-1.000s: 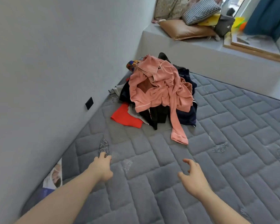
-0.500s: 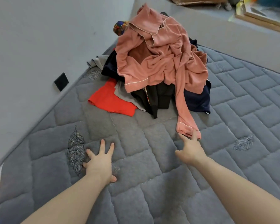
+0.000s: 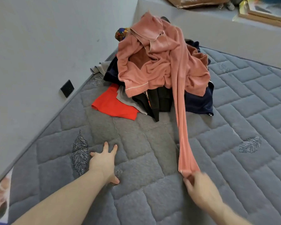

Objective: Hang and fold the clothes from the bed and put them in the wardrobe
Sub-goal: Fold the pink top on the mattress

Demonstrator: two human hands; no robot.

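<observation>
- Head view: the right hand [image 3: 199,187], blurred, grips the cuff of a pink garment [image 3: 161,62], whose sleeve stretches taut from the clothes pile [image 3: 156,88].
- Left hand [image 3: 104,163] presses flat on the grey quilted mattress [image 3: 234,159], fingers spread and holding nothing.
- Pile sits on the mattress near the wall [image 3: 39,46], pink garment on top.

A grey quilted mattress [image 3: 152,200] with leaf motifs filled the lower view; a plain grey wall [image 3: 39,46] ran along its left edge, bearing a black socket [image 3: 67,90]; a grey ledge [image 3: 225,38] rose behind the bed's head; on it lay a tan cushion [image 3: 199,1] and a wood-framed picture [image 3: 266,15]; soft, even light lay over the room.
</observation>
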